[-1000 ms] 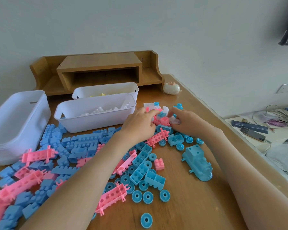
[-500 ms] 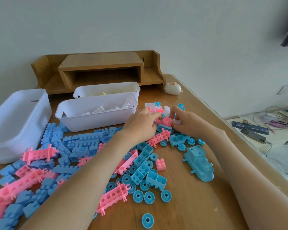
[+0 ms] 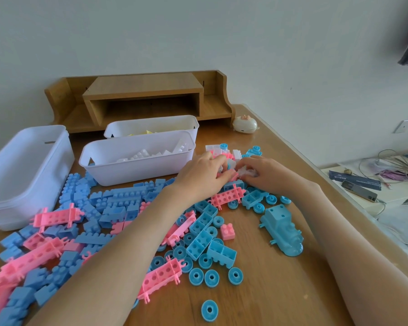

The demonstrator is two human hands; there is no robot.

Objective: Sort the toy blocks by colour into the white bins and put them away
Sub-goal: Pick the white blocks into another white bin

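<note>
The small mixed cluster [image 3: 231, 154] of white, pink and blue pieces lies at about 1 o'clock on the table [image 3: 280, 290], just beside the right end of the near bin [image 3: 132, 171], in which white blocks are already gathered. At the cluster's near edge a white piece [image 3: 246, 172] is met by both hands, so the picking out of white pieces is judged to be the step in hand.

Trouble could be caused by a sharp pull. If the white piece is snagged on its pink neighbours, these may be dragged along and dropped into the near bin, and the sort would be spoiled. Loose bits could also be flicked toward the table's edge at 3 o'clock, which is near. The blue wheels [image 3: 211, 277] at 6 o'clock lie under the forearms and could be swept into rolling.

The right hand [image 3: 269, 175] is drawn in tight, with the white piece pinched between thumb and fingertips. The left hand [image 3: 203, 176] is curled over the cluster from 9 o'clock, its fingertips set among the pieces. Whether anything is truly gripped there cannot be told, as the fingers hide it.

Further out, blue bricks [image 3: 118, 198] are heaped at 9 o'clock, pink plates [image 3: 57, 216] are strewn at 8, and a blue train [image 3: 282, 229] stands at 4. A far bin [image 3: 151, 119] holding yellow is set at 12, and a large bin [image 3: 26, 175] at 10.
</note>
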